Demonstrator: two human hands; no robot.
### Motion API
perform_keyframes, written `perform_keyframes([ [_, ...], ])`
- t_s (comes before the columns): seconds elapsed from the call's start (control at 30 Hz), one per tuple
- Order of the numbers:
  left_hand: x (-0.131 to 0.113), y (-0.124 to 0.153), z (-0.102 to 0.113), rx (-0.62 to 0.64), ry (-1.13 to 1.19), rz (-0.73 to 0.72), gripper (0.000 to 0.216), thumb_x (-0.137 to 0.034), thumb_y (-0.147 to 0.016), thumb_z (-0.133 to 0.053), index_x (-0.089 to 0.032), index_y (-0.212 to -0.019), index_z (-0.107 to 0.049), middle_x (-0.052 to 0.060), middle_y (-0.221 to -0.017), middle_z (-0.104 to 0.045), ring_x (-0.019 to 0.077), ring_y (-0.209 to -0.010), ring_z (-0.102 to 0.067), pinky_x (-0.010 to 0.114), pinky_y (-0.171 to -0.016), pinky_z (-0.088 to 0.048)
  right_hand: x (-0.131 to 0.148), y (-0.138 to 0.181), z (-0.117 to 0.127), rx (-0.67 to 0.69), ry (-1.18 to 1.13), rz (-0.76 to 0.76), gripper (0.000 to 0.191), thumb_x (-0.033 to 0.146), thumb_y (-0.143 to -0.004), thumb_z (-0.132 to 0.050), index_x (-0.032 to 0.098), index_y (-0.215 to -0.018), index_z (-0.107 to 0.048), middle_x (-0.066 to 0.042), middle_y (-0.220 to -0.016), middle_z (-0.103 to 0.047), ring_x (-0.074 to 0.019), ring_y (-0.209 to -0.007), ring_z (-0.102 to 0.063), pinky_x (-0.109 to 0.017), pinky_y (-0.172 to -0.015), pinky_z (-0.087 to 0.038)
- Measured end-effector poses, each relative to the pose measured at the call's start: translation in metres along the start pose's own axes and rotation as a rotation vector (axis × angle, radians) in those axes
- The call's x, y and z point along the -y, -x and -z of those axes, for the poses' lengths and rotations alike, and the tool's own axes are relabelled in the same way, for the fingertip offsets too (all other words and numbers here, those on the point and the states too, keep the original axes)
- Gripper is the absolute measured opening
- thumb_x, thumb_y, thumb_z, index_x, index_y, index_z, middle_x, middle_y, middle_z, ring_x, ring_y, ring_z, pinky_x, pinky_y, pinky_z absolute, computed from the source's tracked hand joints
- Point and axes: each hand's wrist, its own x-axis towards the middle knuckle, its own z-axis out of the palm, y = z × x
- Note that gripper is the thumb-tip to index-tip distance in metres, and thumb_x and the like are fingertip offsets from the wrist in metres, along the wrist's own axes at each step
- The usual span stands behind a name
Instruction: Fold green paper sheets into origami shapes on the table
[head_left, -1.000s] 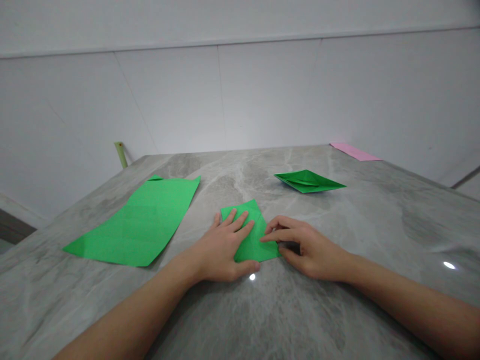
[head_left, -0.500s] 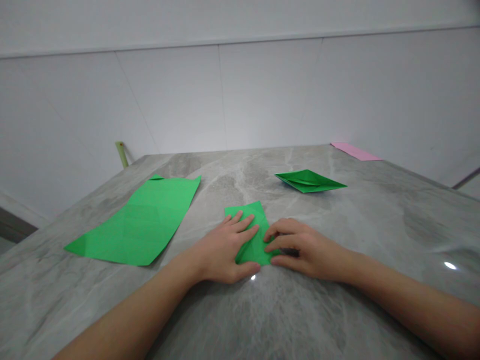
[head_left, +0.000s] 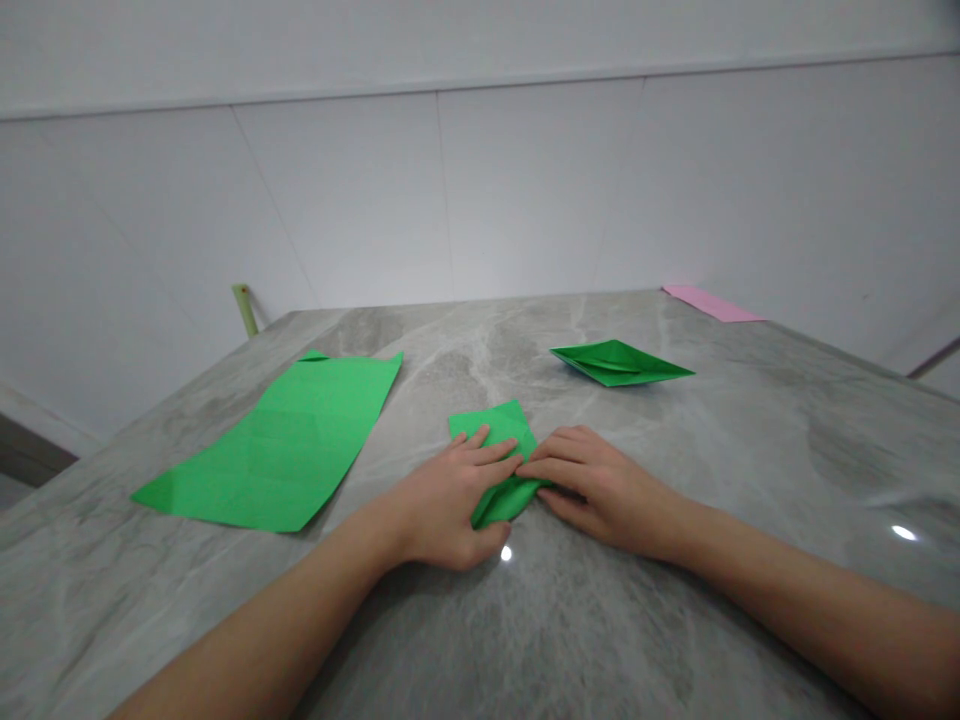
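A small folded piece of green paper (head_left: 496,415) lies on the grey marbled table between my hands. My left hand (head_left: 457,495) rests flat across its left part, fingers spread, pressing it against the tabletop. At the paper's right edge, my right hand (head_left: 600,485) pinches a flap between thumb and fingers, and that edge is bent up a little. My fingers hide part of the folds. Beyond my right hand sits a folded green paper boat shape (head_left: 619,363), pointed at both ends, touched by neither hand.
To the left lies a larger sheet of green paper (head_left: 292,440) with creases and curled corners. A pink paper (head_left: 712,303) is at the far right edge of the table (head_left: 480,640), by the white wall (head_left: 517,190). A light green strip (head_left: 244,309) stands past the far left edge.
My right hand has closed its fingers on the paper's right edge and moved slightly left, bending that edge inward. My left hand stays nearly still on the paper.
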Motion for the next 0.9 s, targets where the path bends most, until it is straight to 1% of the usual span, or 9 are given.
perform_keyframes([
  [0.2, 0.000, -0.001, 0.002, -0.014, 0.036, -0.024, 0.075, -0.025, -0.075, -0.059, -0.016, -0.148, -0.041, 0.014, -0.155, -0.037, 0.0420, -0.142, -0.031, 0.068, -0.113, -0.024, -0.009, 0.001, 0.000, -0.068, 0.000, -0.053, 0.036, 0.005, -0.087, -0.050, 0.021, -0.114, -0.067, -0.008, -0.103, -0.070, -0.0242, -0.098, -0.061, -0.046, -0.087, -0.049],
  [0.33, 0.002, 0.001, 0.004, -0.059, 0.126, -0.060, 0.064, -0.035, -0.085, -0.057, -0.016, -0.145, -0.045, 0.014, -0.152, -0.042, 0.0400, -0.141, -0.034, 0.065, -0.114, -0.023, -0.009, 0.001, 0.001, -0.103, -0.033, -0.038, 0.029, 0.004, -0.086, -0.050, 0.020, -0.103, -0.068, -0.005, -0.101, -0.073, -0.0223, -0.096, -0.065, -0.042, -0.088, -0.050],
  [0.47, 0.010, 0.004, 0.001, -0.330, 0.384, -0.271, 0.057, -0.049, -0.097, -0.040, -0.017, -0.145, -0.046, 0.014, -0.143, -0.053, 0.0326, -0.134, -0.048, 0.054, -0.113, -0.032, -0.004, 0.003, 0.009, -0.297, 0.034, -0.132, 0.014, 0.014, -0.091, -0.053, 0.019, -0.090, -0.066, -0.005, -0.083, -0.072, -0.0203, -0.077, -0.067, -0.033, -0.070, -0.053],
  [0.53, 0.010, 0.004, -0.001, -0.528, 0.504, -0.350, 0.061, -0.052, -0.093, -0.051, -0.018, -0.144, -0.047, 0.014, -0.137, -0.060, 0.0308, -0.126, -0.056, 0.047, -0.107, -0.041, -0.002, 0.006, 0.012, -0.456, 0.083, -0.217, 0.014, 0.020, -0.092, -0.056, 0.020, -0.080, -0.064, -0.003, -0.070, -0.068, -0.0178, -0.062, -0.063, -0.030, -0.059, -0.049],
  [0.6, 0.006, 0.003, -0.005, -0.717, 0.594, -0.269, 0.055, -0.041, -0.085, -0.069, -0.018, -0.134, -0.057, 0.013, -0.123, -0.069, 0.0279, -0.111, -0.066, 0.040, -0.098, -0.049, 0.000, 0.009, 0.013, -0.614, 0.044, -0.315, 0.016, 0.024, -0.091, -0.059, 0.021, -0.076, -0.062, 0.000, -0.063, -0.064, -0.0154, -0.055, -0.059, -0.028, -0.054, -0.047],
  [0.67, -0.001, 0.000, -0.008, -0.684, 0.729, -0.115, 0.028, -0.031, -0.091, -0.063, -0.016, -0.114, -0.068, 0.008, -0.091, -0.076, 0.0204, -0.081, -0.072, 0.032, -0.078, -0.055, 0.002, 0.010, 0.012, -0.688, -0.136, -0.400, 0.015, 0.028, -0.092, -0.059, 0.022, -0.079, -0.062, 0.000, -0.066, -0.065, -0.0152, -0.057, -0.061, -0.028, -0.055, -0.048],
  [0.73, -0.007, -0.004, -0.010, -0.581, 0.924, 0.007, 0.028, -0.036, -0.092, -0.061, -0.015, -0.109, -0.067, 0.004, -0.071, -0.072, 0.0170, -0.063, -0.068, 0.027, -0.061, -0.054, 0.005, 0.009, 0.008, -0.652, -0.425, -0.457, 0.011, 0.033, -0.091, -0.060, 0.022, -0.091, -0.064, -0.001, -0.077, -0.070, -0.0168, -0.064, -0.066, -0.029, -0.057, -0.053],
  [0.83, -0.007, -0.009, -0.014, -0.442, 1.034, 0.147, 0.040, -0.040, -0.089, -0.061, -0.014, -0.119, -0.058, 0.001, -0.063, -0.068, 0.0171, -0.057, -0.066, 0.026, -0.055, -0.052, 0.005, 0.004, 0.003, -0.501, -0.808, -0.557, 0.032, 0.039, -0.084, -0.069, 0.022, -0.110, -0.059, -0.004, -0.092, -0.074, -0.0211, -0.075, -0.071, -0.034, -0.063, -0.059],
  [0.9, -0.002, -0.011, -0.017, -0.430, 0.904, 0.195, 0.047, -0.035, -0.088, -0.061, -0.015, -0.130, -0.050, 0.004, -0.076, -0.072, 0.0210, -0.069, -0.070, 0.033, -0.065, -0.056, 0.003, 0.002, 0.001, -0.399, -0.866, -0.641, 0.040, 0.039, -0.081, -0.071, 0.021, -0.113, -0.058, -0.005, -0.093, -0.075, -0.0236, -0.079, -0.072, -0.037, -0.067, -0.060],
])
